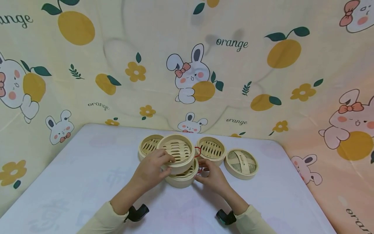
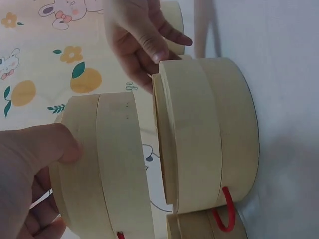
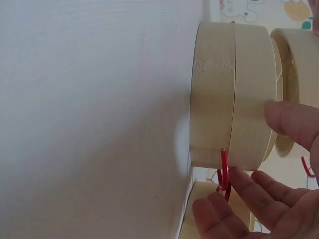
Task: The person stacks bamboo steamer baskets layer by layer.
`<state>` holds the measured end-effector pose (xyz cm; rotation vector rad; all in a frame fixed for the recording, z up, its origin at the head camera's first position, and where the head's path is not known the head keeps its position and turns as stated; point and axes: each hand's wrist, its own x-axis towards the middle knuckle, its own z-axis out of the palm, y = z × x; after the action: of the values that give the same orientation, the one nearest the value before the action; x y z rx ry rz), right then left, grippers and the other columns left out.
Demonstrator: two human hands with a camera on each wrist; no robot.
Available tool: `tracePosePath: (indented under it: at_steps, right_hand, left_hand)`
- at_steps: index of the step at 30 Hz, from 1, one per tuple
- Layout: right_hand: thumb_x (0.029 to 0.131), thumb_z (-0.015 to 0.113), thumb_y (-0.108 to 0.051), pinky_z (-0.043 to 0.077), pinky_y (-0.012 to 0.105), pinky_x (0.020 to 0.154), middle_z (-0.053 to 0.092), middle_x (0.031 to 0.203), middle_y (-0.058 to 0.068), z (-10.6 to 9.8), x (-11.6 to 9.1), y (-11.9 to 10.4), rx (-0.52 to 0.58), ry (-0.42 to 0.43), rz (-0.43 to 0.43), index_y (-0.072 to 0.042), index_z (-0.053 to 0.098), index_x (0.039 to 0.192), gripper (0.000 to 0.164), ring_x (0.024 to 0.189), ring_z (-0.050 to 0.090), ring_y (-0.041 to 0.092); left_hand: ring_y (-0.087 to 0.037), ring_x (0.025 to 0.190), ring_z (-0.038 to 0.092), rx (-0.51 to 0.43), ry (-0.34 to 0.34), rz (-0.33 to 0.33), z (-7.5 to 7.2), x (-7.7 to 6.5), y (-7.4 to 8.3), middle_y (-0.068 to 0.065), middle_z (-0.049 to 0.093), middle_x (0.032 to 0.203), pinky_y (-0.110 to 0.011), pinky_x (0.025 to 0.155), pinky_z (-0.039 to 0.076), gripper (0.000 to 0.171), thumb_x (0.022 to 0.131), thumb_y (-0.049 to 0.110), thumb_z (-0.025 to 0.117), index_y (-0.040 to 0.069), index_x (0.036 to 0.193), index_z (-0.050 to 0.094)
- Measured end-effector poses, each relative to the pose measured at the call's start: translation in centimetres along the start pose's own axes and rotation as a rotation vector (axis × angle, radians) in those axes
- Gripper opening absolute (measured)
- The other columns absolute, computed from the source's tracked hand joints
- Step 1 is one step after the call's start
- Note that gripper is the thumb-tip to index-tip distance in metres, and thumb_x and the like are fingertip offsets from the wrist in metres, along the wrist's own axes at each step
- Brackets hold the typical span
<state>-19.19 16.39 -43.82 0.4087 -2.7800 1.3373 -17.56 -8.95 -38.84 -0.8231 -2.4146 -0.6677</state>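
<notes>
My left hand [image 1: 152,167] grips a round bamboo steamer basket [image 1: 176,151] with a slotted base by its left side, thumb on the outer wall. This basket is raised and tilted over a lower steamer basket [image 1: 181,182], which stands on the table; in the left wrist view a gap shows between the two. At the lower basket's right side, my right hand [image 1: 214,177] holds its wall between thumb [image 3: 294,122] and fingers. A red cord loop [image 3: 224,172] on that wall hangs beside the right fingers. The lower basket's slots are partly hidden.
Behind the stack stand two more slotted steamer baskets, one at left [image 1: 149,143] and one at right [image 1: 211,149]. A woven steamer lid [image 1: 242,164] with a strap handle lies farther right. The white-covered table [image 1: 87,182] meets a printed cloth backdrop [image 1: 163,32].
</notes>
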Motion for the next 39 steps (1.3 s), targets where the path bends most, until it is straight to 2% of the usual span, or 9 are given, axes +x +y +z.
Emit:
tracePosePath:
  at_steps: [8,16,23,35,39]
  right_hand:
    - [0.075,0.081,-0.014,0.051,0.046,0.091,0.068,0.110,0.006,-0.1,0.1,0.0,0.009,-0.009,-0.011,-0.008,0.059,0.122,0.052,0.105,0.063,0.027]
    - [0.076,0.081,-0.018,0.051,0.046,0.091,0.068,0.112,0.006,-0.1,0.2,0.3,0.015,-0.016,0.014,-0.009,0.058,0.120,0.051,0.104,0.063,0.027]
    - [0.076,0.081,-0.017,0.051,0.046,0.091,0.068,0.112,0.006,0.0,0.3,0.4,0.019,-0.012,0.032,-0.012,0.059,0.120,0.049,0.103,0.063,0.027]
    - [0.075,0.082,-0.017,0.051,0.045,0.091,0.067,0.111,0.006,0.3,0.3,0.5,0.036,-0.007,0.056,-0.011,0.059,0.118,0.049,0.103,0.062,0.025]
    - [0.073,0.083,-0.018,0.052,0.045,0.090,0.066,0.110,0.007,0.2,0.3,0.3,0.044,0.002,0.061,-0.010,0.053,0.126,0.062,0.104,0.062,0.027]
  left_hand:
    - [-0.007,0.085,0.056,0.010,-0.022,0.003,0.8,0.2,0.4,0.011,0.057,0.086,-0.026,0.074,0.050,0.025,0.070,0.008,0.076,0.020,0.091,0.069]
    - [-0.008,0.085,0.056,0.009,-0.064,0.025,1.2,0.3,0.6,0.009,0.058,0.087,-0.027,0.075,0.050,0.022,0.072,0.011,0.075,0.019,0.092,0.069]
    - [-0.010,0.087,0.057,0.003,-0.077,0.028,1.5,0.2,0.9,0.008,0.058,0.087,-0.027,0.076,0.050,0.023,0.072,0.012,0.075,0.019,0.094,0.070]
    - [-0.009,0.086,0.057,0.017,-0.080,0.016,1.7,-0.1,1.1,0.008,0.059,0.088,-0.027,0.076,0.050,0.022,0.073,0.013,0.075,0.020,0.093,0.070]
    - [-0.010,0.086,0.057,-0.001,-0.064,0.052,1.5,-0.1,0.7,0.007,0.059,0.089,-0.027,0.076,0.050,0.024,0.072,0.015,0.075,0.019,0.095,0.070]
